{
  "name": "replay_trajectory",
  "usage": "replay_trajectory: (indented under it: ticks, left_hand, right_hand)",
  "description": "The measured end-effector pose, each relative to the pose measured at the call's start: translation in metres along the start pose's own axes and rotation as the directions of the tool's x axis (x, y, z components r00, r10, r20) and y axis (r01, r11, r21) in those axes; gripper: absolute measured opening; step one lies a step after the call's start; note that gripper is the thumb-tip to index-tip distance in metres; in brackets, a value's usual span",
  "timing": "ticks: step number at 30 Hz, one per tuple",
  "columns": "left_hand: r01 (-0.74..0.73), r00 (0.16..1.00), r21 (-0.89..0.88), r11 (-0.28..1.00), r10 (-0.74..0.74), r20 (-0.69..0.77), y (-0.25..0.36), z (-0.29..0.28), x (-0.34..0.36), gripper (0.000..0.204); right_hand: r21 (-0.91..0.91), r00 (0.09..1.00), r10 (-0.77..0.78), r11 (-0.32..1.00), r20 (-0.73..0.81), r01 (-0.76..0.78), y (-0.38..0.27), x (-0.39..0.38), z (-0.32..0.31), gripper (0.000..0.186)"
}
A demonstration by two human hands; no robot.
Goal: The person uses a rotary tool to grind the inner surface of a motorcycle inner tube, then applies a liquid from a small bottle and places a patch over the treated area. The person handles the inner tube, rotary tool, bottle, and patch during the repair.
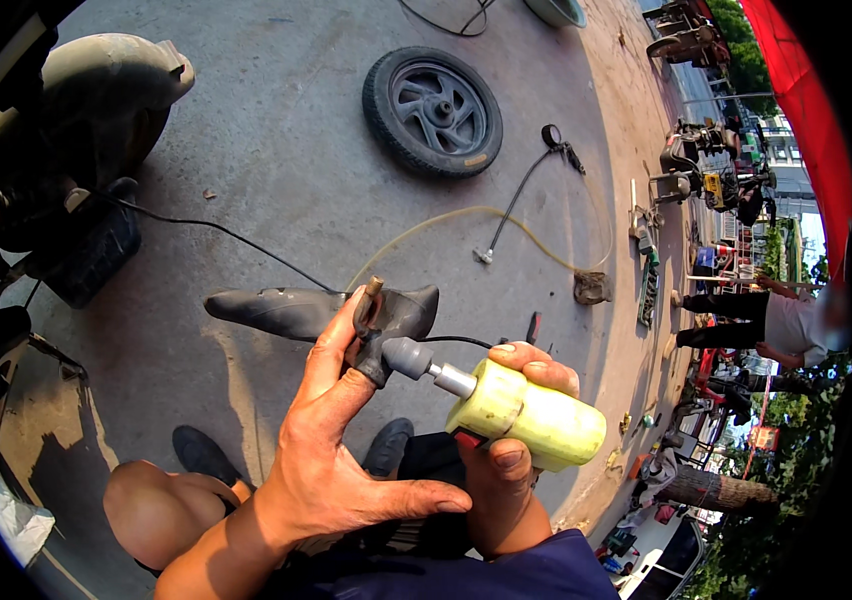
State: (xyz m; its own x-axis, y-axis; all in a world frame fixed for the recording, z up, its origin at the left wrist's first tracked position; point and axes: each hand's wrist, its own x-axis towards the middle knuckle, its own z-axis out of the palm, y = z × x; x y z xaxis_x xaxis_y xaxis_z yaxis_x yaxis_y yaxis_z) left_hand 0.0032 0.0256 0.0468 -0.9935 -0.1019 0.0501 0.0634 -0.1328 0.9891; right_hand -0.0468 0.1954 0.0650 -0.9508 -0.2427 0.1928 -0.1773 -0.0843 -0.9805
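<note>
My left hand (341,460) grips a small black rubber piece (371,358) with a brass stem (373,290) between its fingers, thumb stretched to the right. My right hand (501,490) is wrapped round a yellow-green power tool (546,425), whose grey conical bit (408,356) touches or sits just against the rubber piece. Behind them an elongated black object (276,310) lies on the concrete, with a black cable running near it.
A black wheel (431,112) lies upper centre, near a gauge with hoses (554,140). A scooter (76,150) stands at left. A basin (556,10) is at top. Another person (776,325) stands at right among parked vehicles and a tree trunk (716,488).
</note>
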Motion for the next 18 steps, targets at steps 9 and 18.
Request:
replay_trajectory:
  ticks: [9, 18]
  left_hand:
    - [0.095, 0.995, -0.553, 0.828, -0.076, 0.058, -0.014, 0.003, -0.007, 0.113]
    - [0.054, 0.997, -0.629, 0.775, -0.002, 0.083, -0.017, 0.003, -0.005, 0.120]
  right_hand:
    - [-0.004, 0.999, -0.049, 0.999, 0.001, 0.049, 0.001, 0.001, 0.000, 0.073]
    - [0.060, 0.998, 0.007, 0.998, -0.061, -0.004, -0.003, -0.001, -0.001, 0.071]
